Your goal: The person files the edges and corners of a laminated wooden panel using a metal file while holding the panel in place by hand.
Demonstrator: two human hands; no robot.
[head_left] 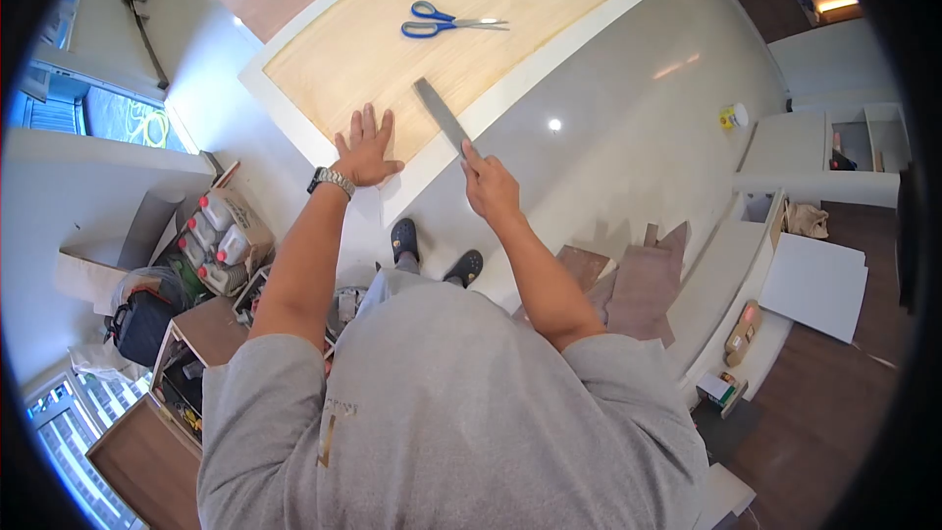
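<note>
My left hand lies flat with its fingers spread on the near left corner of a pale wooden panel with a white border. In my right hand is a long flat grey file-like tool, gripped at its near end. The tool's far end reaches over the wooden surface, and its near end crosses the white border. Blue-handled scissors rest farther back on the panel, slightly open, their blades pointing right.
Plastic jugs and a black case stand at the left. Brown board scraps lie on the floor at the right, near a long white cabinet piece. A white tub sits farther back.
</note>
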